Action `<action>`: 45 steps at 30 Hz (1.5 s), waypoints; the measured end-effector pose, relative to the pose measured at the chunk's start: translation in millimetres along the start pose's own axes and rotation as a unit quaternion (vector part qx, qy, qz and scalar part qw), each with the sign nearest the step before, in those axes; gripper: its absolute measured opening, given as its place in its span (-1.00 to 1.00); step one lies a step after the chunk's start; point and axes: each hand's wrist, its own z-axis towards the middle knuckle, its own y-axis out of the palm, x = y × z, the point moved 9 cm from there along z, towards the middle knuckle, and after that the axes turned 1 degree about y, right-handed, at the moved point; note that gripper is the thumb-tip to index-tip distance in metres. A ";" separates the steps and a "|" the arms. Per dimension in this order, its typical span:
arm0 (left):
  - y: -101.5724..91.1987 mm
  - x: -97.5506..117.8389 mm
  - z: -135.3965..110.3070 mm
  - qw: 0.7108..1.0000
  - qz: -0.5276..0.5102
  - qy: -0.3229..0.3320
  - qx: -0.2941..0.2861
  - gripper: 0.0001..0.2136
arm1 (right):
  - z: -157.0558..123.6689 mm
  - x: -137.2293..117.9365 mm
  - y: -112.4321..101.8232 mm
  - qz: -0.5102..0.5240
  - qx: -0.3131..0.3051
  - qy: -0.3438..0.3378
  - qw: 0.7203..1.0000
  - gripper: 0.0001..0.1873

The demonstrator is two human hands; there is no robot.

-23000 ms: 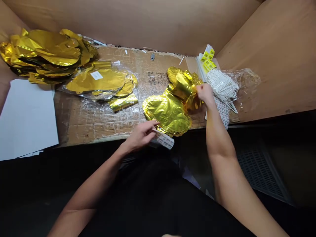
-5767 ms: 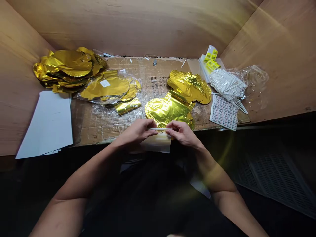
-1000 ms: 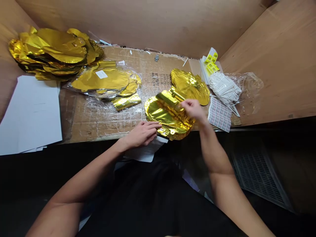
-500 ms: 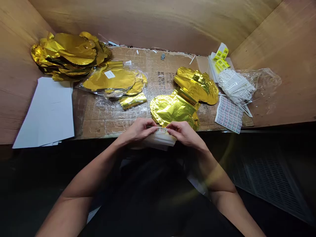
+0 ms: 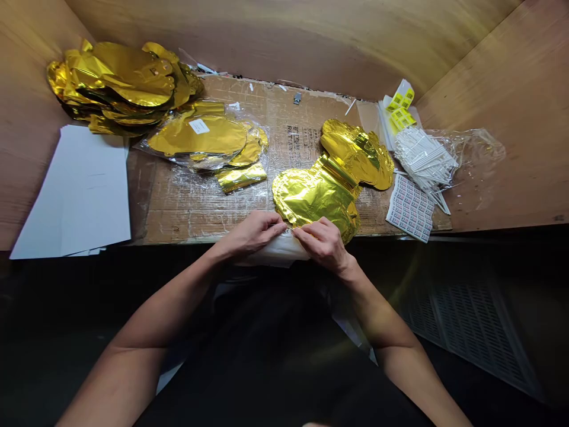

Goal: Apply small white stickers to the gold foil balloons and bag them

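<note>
Left hand (image 5: 258, 232) and right hand (image 5: 328, 242) pinch a pale bag (image 5: 276, 253) — gold foil stack (image 5: 313, 194) just beyond, long axis slanting far-right, nearer the right

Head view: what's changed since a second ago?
The right hand came off the gold foil pieces, moving left and toward the body; it now pinches the upper edge of the whitish plastic beside the left hand. The foil heap, white sticks and sticker sheet stayed put.
</note>
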 end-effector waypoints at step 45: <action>32.6 -1.9 -2.7 0.963 0.222 0.153 -0.004 -0.66 | -6.9 76.3 12.2 -0.010 -0.092 0.269 0.959 -0.77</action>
